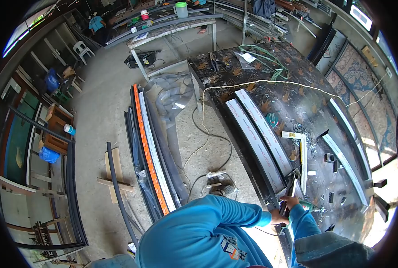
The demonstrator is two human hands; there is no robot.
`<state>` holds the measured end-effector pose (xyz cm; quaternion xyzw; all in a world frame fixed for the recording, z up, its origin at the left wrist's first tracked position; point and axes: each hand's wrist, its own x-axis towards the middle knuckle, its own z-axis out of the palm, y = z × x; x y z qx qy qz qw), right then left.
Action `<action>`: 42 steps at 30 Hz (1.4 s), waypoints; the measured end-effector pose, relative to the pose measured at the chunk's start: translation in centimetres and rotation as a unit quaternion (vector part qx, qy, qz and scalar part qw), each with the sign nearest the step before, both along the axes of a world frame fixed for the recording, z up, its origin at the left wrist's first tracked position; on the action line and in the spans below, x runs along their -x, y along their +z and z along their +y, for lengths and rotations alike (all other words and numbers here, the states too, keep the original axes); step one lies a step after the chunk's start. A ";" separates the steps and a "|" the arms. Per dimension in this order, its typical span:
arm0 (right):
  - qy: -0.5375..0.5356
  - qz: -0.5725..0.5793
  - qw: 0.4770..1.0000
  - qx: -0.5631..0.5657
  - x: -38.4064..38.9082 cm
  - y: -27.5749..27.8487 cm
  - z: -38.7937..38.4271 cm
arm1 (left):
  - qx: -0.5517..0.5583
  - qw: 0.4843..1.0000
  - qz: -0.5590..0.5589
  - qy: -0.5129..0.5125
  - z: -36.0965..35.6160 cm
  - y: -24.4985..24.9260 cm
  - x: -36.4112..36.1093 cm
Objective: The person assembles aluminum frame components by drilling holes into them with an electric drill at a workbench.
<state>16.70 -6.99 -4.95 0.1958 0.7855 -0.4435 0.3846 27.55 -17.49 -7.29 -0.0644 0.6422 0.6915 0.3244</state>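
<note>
Left hand (277,218) at 5 o'clock of frame, resting at the near end of the wrapped profile (255,145). Right hand (292,202) just beside it at its 1 o'clock, against a dark tool (293,183) with a green part. Fingers of both look curled, too small to tell if clamped on anything. Profile lies flat on the dark worktable (306,102), running from the hands toward 11 o'clock, with a second profile (265,127) just beside it on the 3 o'clock side. Judged: long thin metal extrusion, light, stiff but whippy over its length, film wrap slick, cut ends sharp. Best gripped on the flat faces nearer mid-length, hands well apart. Loose offcuts (315,147) and a cord (270,81) lie near.
</note>
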 end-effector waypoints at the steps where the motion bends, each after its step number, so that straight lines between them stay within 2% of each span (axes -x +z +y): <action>1: 0.032 0.101 0.994 -0.011 -0.7 -0.1 -0.6 | 0.002 1.000 -0.003 -0.002 -0.5 0.4 -0.2; 2: -0.021 0.128 0.991 0.007 -1.0 0.2 -1.0 | 0.001 1.000 0.024 0.006 -1.3 0.6 -0.2; 4: -0.044 0.184 0.982 -0.017 -0.8 -0.7 -1.2 | 0.007 0.999 0.028 0.016 -1.6 0.5 0.1; 5: -0.013 0.204 0.976 -0.080 -0.7 -2.0 0.0 | 0.013 0.997 0.071 0.001 -1.8 0.9 0.4; 6: 0.011 0.228 0.971 -0.073 -1.5 2.7 -1.5 | -0.102 0.993 0.051 -0.020 -3.4 3.9 0.8; 7: 0.059 0.272 0.958 -0.073 -2.0 4.2 -0.7 | -0.152 0.985 0.068 -0.052 -3.2 3.1 0.8; 8: 0.015 0.257 0.966 -0.031 -3.3 6.8 0.0 | -0.289 0.953 0.022 -0.088 -3.7 2.6 1.0; 9: 0.002 0.243 0.969 0.049 -4.7 10.9 0.2 | -0.267 0.951 0.029 -0.154 -6.6 6.7 2.7; 10: 0.013 0.245 0.966 0.078 -6.6 13.5 1.3 | -0.112 0.952 0.186 -0.214 -8.6 7.7 4.4; 12: 0.111 0.074 0.988 -0.082 -8.6 22.6 2.3 | -0.048 0.933 0.311 -0.173 -11.7 6.8 8.8; 13: 0.160 -0.027 0.972 -0.167 -9.1 25.6 2.6 | 0.022 0.888 0.433 -0.152 -12.8 5.1 11.6; 14: 0.171 -0.086 0.966 -0.174 -10.4 26.3 4.7 | 0.114 0.851 0.488 -0.160 -13.7 5.0 14.5; 15: 0.187 -0.140 0.956 -0.175 -11.9 26.7 7.2 | 0.137 0.837 0.499 -0.179 -14.3 4.2 17.1; 17: 0.144 -0.062 0.958 -0.241 -13.9 27.9 9.2 | 0.182 0.786 0.545 -0.229 -14.3 3.1 21.5; 19: 0.057 -0.023 0.944 -0.324 -16.8 25.8 10.8 | 0.156 0.749 0.581 -0.280 -13.2 1.8 24.6; 20: 0.057 0.049 0.925 -0.371 -18.2 23.7 11.6 | 0.150 0.752 0.573 -0.290 -12.6 1.2 25.5; 22: -0.047 0.104 0.902 -0.416 -20.0 18.1 12.9 | 0.103 0.739 0.544 -0.384 -11.5 0.3 26.8; 26: -0.163 0.190 0.854 -0.456 -21.3 5.4 15.1 | 0.083 0.765 0.526 -0.363 -11.1 -0.7 26.7; 28: -0.196 0.220 0.832 -0.470 -20.2 1.8 14.3 | 0.087 0.760 0.530 -0.366 -11.0 -0.9 26.8; 31: -0.216 0.169 0.827 -0.491 -18.3 0.5 12.5 | 0.098 0.754 0.536 -0.367 -10.9 -1.1 26.7; 32: -0.198 0.224 0.793 -0.530 -17.8 0.0 11.6 | 0.106 0.755 0.537 -0.362 -10.8 -1.2 26.8; 33: -0.255 0.252 0.789 -0.499 -15.6 1.2 9.5 | 0.106 0.757 0.534 -0.362 -10.8 -1.3 26.8; 34: -0.227 0.287 0.801 -0.473 -15.1 1.2 8.2 | 0.096 0.762 0.530 -0.359 -10.8 -1.4 26.9; 35: -0.231 0.305 0.837 -0.392 -13.3 2.1 5.5 | 0.086 0.768 0.525 -0.357 -10.8 -1.6 26.9; 36: -0.163 0.334 0.848 -0.378 -11.7 2.4 3.2 | 0.085 0.770 0.522 -0.358 -10.8 -1.7 27.0; 37: -0.190 0.287 0.870 -0.353 -10.2 2.4 1.1 | 0.082 0.773 0.517 -0.358 -10.8 -1.7 27.1; 39: -0.180 0.326 0.833 -0.408 -8.3 -0.1 -0.2 | 0.077 0.778 0.509 -0.360 -10.9 -1.7 27.0; 40: -0.178 0.323 0.834 -0.409 -7.5 -0.4 -0.6 | 0.084 0.779 0.502 -0.366 -10.9 -1.6 27.0; 42: -0.255 0.300 0.823 -0.409 -6.2 -0.7 -0.7 | 0.089 0.782 0.495 -0.369 -10.8 -1.8 27.3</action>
